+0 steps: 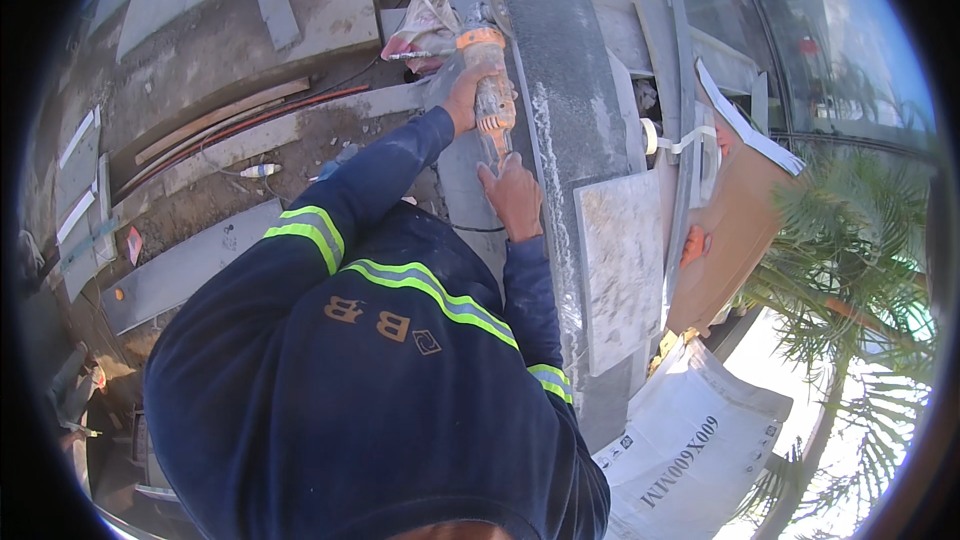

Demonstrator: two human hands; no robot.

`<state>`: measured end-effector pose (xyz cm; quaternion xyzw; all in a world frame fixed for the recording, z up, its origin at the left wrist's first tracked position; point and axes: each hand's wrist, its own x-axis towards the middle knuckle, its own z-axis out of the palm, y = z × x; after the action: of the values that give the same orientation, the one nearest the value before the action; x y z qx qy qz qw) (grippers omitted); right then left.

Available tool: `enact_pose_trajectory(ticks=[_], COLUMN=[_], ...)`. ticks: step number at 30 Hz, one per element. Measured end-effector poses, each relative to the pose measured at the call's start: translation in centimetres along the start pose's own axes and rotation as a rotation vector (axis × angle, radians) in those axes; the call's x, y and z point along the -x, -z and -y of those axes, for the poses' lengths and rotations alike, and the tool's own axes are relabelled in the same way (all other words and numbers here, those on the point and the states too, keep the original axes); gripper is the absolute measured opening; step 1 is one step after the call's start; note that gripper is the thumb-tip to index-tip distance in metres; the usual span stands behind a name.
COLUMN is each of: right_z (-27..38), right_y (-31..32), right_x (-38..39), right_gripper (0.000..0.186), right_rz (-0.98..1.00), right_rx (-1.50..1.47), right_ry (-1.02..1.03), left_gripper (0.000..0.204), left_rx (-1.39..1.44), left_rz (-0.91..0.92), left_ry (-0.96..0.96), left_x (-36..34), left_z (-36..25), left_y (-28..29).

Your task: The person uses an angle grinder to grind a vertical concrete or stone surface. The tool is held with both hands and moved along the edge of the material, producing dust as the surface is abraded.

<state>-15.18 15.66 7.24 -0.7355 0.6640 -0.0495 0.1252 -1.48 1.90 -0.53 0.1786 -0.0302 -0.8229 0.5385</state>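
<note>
An orange and grey angle grinder [494,105], coated in dust, lies lengthwise between my hands. My left hand [468,97] wraps round its body just behind the orange collar. Farther back, my right hand [514,200] grips the narrow tail end. The disc [498,12] at the far end is by the left edge of a long dark grey stone slab [570,80]. Whether the disc touches the slab or spins, I cannot tell. White dust streaks run along that slab's edge. A cord leaves the tool near my right hand.
A pale square tile [620,270] lies on the slab's right side. Cardboard [735,230] and palm fronds [840,240] stand beyond it, beside glass panels. A crumpled sack [425,25] lies left of the disc. Planks [220,120] and a small bottle [260,170] rest on the dirt at left.
</note>
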Motion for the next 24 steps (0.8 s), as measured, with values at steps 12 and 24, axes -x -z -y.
enact_pose_trajectory(ticks=[12,24], right_z=[0.7,0.3], right_y=[1.1,0.9], right_x=[2.4,2.1], right_gripper=[0.045,0.047], right_rz=[0.07,0.038], right_rx=[-0.018,-0.08], right_ry=[-0.08,-0.061], left_gripper=[0.041,0.043], left_rx=[-0.038,-0.019], left_rz=[-0.006,-0.027], left_ry=[-0.004,0.013], left_x=[3.2,2.0], left_z=[0.6,0.8], left_y=[-1.3,-0.3])
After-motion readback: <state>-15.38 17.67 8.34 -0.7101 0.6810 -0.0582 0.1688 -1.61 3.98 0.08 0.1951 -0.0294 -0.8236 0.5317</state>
